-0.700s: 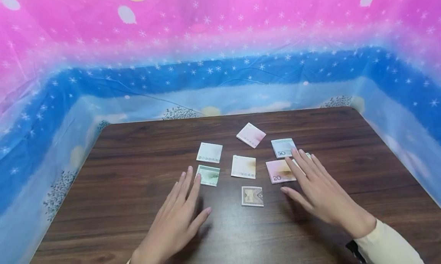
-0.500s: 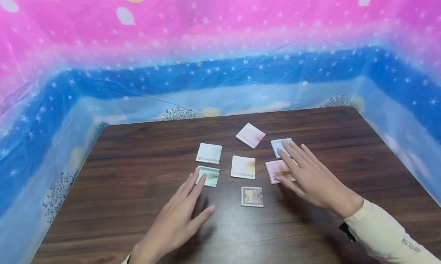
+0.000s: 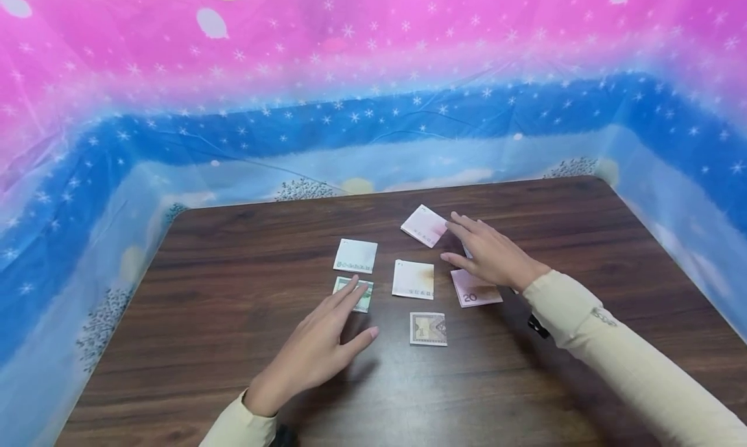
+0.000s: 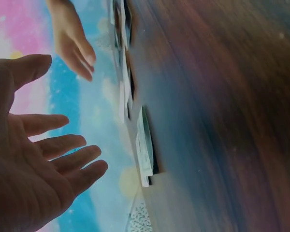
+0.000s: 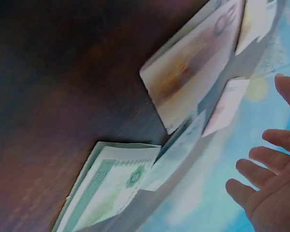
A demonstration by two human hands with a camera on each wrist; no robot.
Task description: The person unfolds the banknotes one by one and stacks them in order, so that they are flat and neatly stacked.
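Note:
My left hand (image 3: 318, 343), fingers spread, hovers over the near edge of a green folded banknote (image 3: 362, 301). In the left wrist view that hand shows its palm, with nothing in it. The right hand (image 3: 490, 252) reaches across the table with extended fingers, its fingertips overlapping the right corner of a pink folded banknote (image 3: 423, 226). Beneath it lie a purplish folded 20 banknote (image 3: 475, 290) and a mostly covered blue one (image 5: 179, 150). Another green folded banknote (image 5: 108, 186) shows in the right wrist view, hidden by the right arm in the head view.
Between the hands lie a yellowish folded banknote (image 3: 412, 279) and a brown folded 1 banknote (image 3: 428, 329). A pale folded banknote (image 3: 355, 255) lies behind the left green one. The brown wooden table (image 3: 233, 291) meets a pink and blue patterned cloth (image 3: 373, 109).
My right hand has moved left and farther away, from over the 20 and blue banknotes to beside the pink one. The left hand has shifted slightly right over the green banknote. The banknotes stay put.

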